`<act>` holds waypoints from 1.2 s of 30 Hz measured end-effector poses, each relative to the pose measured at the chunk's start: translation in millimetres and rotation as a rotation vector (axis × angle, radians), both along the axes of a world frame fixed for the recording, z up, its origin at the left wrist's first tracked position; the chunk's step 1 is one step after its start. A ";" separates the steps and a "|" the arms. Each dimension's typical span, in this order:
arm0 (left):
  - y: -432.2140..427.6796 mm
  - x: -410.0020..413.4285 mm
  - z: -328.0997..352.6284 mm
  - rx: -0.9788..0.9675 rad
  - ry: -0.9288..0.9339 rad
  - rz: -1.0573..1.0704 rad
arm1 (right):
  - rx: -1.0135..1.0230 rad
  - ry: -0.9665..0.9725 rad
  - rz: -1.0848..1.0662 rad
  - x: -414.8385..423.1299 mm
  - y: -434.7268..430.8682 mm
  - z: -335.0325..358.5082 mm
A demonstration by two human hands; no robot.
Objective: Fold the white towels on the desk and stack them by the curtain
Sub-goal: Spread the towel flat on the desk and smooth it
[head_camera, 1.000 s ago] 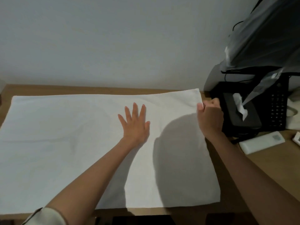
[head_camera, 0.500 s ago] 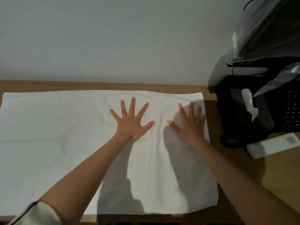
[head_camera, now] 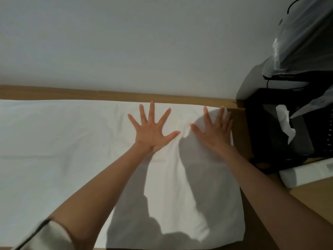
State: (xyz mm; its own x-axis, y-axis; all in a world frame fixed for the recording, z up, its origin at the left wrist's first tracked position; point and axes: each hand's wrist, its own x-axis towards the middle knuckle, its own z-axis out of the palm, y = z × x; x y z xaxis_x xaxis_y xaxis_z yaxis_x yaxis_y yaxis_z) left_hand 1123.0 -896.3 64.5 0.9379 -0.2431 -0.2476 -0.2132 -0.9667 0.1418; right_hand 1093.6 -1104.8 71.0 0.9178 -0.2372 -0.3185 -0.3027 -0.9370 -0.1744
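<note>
A large white towel (head_camera: 63,159) lies spread flat over the wooden desk (head_camera: 115,95), running off the left edge of the view. My left hand (head_camera: 153,131) rests palm down on the towel near its far edge, fingers spread wide. My right hand (head_camera: 213,133) lies flat beside it on the towel's far right corner, fingers apart, the outer fingertips at the towel's right edge. Neither hand holds anything. A small crease rises in the cloth between the two hands.
A black tissue box (head_camera: 286,130) with a white tissue sticking out stands right of the towel. Behind it a dark object under clear plastic (head_camera: 302,51) rises along the wall. A white remote (head_camera: 306,175) lies on the desk at the right.
My right hand let go of the towel's right corner and went flat on the cloth. Both hands slid toward the far edge with fingers spread wider.
</note>
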 end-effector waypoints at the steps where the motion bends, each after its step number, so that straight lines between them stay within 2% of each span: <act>1: 4.7 4.9 -1.2 0.016 -0.005 -0.018 | -0.010 -0.016 -0.028 0.9 -4.3 -4.0; 5: 13.3 11.0 3.5 0.026 0.039 -0.058 | -0.033 -0.069 -0.053 0.3 -10.5 -6.7; 7: 8.6 -0.4 9.7 -0.088 0.058 0.007 | -0.072 -0.115 -0.024 -9.1 -2.5 -4.6; 10: -3.9 -39.2 13.0 -0.228 -0.069 0.046 | -0.043 -0.196 0.046 -40.5 21.7 -3.3; 13: -9.5 -82.9 3.5 -0.178 -0.103 0.057 | 0.022 -0.163 0.070 -81.3 40.0 -9.0; 17: 4.8 -110.5 -8.2 -0.038 -0.120 0.043 | -0.108 -0.174 0.103 -116.1 30.5 -17.0; 20: 19.0 -114.1 -6.3 -0.001 -0.107 -0.002 | -0.098 -0.194 0.075 -129.1 16.9 -13.8; 22: 23.4 -115.9 -2.0 -0.008 -0.079 -0.003 | -0.087 -0.177 0.056 -133.5 12.9 -11.2; 24: 22.3 -121.2 5.7 -0.099 -0.040 0.024 | -0.052 -0.130 0.039 -136.6 12.5 -7.2; 27: 12.7 -140.6 16.8 -0.180 -0.101 0.008 | 0.009 -0.160 0.042 -147.2 19.9 2.7; 33: 9.5 -183.6 3.0 -0.050 -0.085 -0.054 | 0.023 -0.085 0.094 -189.7 30.6 -2.3; 36: 25.5 -191.4 -2.0 -0.039 -0.102 -0.074 | -0.015 -0.170 0.086 -209.8 23.1 -6.2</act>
